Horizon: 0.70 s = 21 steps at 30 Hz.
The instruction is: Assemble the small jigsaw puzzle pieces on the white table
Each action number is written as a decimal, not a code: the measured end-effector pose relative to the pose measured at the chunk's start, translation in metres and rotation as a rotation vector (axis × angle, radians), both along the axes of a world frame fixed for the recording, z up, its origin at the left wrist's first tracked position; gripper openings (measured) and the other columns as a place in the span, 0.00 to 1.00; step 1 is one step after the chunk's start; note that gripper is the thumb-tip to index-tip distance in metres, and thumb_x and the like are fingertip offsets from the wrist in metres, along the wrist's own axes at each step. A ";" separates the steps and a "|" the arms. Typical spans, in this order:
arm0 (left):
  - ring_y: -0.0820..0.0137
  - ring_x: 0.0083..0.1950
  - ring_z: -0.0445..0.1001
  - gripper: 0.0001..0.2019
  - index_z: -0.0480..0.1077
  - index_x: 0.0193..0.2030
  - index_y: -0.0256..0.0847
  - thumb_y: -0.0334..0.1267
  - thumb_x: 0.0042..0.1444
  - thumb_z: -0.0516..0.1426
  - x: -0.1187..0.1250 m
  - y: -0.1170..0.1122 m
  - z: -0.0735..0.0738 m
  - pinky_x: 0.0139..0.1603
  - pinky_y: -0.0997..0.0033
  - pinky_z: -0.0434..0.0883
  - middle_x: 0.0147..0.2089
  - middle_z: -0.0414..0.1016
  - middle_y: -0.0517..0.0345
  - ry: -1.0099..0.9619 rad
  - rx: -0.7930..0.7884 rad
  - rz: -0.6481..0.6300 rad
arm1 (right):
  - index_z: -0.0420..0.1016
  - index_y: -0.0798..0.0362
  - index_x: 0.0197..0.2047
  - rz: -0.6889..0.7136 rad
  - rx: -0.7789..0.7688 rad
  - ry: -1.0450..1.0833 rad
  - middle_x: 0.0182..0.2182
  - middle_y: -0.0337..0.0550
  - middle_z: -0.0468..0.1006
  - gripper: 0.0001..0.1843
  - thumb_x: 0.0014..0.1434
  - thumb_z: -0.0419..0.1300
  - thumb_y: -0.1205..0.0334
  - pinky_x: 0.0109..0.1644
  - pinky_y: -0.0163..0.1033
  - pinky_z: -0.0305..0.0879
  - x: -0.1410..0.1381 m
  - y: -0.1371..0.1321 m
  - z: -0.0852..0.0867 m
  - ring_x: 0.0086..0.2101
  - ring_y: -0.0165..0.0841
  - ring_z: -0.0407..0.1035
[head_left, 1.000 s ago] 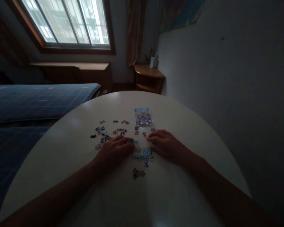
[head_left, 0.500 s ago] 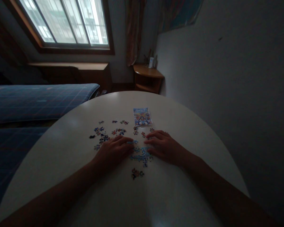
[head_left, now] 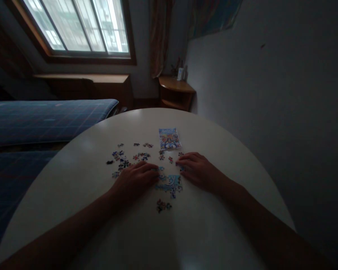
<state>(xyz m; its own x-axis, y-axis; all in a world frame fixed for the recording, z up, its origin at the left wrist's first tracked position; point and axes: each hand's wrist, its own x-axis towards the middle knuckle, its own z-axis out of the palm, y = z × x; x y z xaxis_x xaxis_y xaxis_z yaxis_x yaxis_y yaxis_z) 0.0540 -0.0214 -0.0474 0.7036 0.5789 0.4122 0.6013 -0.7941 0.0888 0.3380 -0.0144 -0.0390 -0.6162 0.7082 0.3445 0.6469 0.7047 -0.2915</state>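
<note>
On a round white table (head_left: 214,232) lies a partly joined blue jigsaw patch (head_left: 170,182). My left hand (head_left: 135,179) rests flat on the table at the patch's left edge, fingers stretched toward it. My right hand (head_left: 198,170) lies at the patch's upper right, fingers curled down onto the table over loose pieces; whether it holds one is hidden. Several loose pieces (head_left: 126,157) are scattered beyond my left hand. A small joined cluster (head_left: 163,205) sits nearer to me. A small colourful picture card (head_left: 169,138) lies farther back.
A grey wall (head_left: 270,82) runs close along the table's right side. A bed with a blue checked cover (head_left: 45,116) stands to the left. A wooden corner shelf (head_left: 176,92) and a bright window (head_left: 79,26) are at the back.
My right hand has slid a little up and to the right, off the top of the joined patch. My left hand has stayed where it was.
</note>
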 end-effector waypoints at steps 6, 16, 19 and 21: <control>0.63 0.47 0.77 0.08 0.75 0.45 0.43 0.39 0.67 0.54 -0.002 0.001 -0.002 0.45 0.57 0.78 0.51 0.80 0.56 -0.013 -0.001 -0.018 | 0.74 0.50 0.53 -0.024 0.008 -0.020 0.50 0.50 0.76 0.15 0.63 0.59 0.63 0.57 0.53 0.66 0.004 0.004 -0.003 0.52 0.42 0.68; 0.64 0.48 0.77 0.08 0.75 0.43 0.42 0.38 0.67 0.54 -0.001 -0.001 0.001 0.47 0.58 0.78 0.50 0.80 0.55 -0.020 0.004 -0.020 | 0.74 0.48 0.52 0.026 -0.043 0.040 0.50 0.48 0.76 0.15 0.62 0.62 0.59 0.58 0.53 0.64 -0.003 -0.005 0.004 0.54 0.41 0.66; 0.64 0.47 0.77 0.08 0.75 0.43 0.43 0.38 0.66 0.54 0.000 -0.001 0.002 0.47 0.57 0.78 0.50 0.80 0.55 -0.022 0.002 -0.020 | 0.74 0.48 0.51 0.061 -0.069 0.050 0.50 0.48 0.76 0.15 0.61 0.64 0.58 0.58 0.53 0.63 -0.004 -0.007 0.006 0.54 0.41 0.66; 0.63 0.47 0.77 0.08 0.75 0.43 0.43 0.38 0.66 0.54 0.000 -0.001 0.002 0.46 0.57 0.78 0.50 0.80 0.55 -0.022 0.002 -0.024 | 0.75 0.48 0.51 0.079 -0.074 0.047 0.50 0.48 0.76 0.15 0.60 0.64 0.57 0.58 0.53 0.63 -0.005 -0.008 0.006 0.54 0.41 0.66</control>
<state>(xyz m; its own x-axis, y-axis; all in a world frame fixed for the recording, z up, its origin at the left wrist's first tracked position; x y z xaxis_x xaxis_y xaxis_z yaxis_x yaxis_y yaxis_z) 0.0542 -0.0227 -0.0455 0.7078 0.5609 0.4294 0.5799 -0.8085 0.1002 0.3331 -0.0223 -0.0328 -0.6558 0.6825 0.3228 0.5744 0.7285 -0.3733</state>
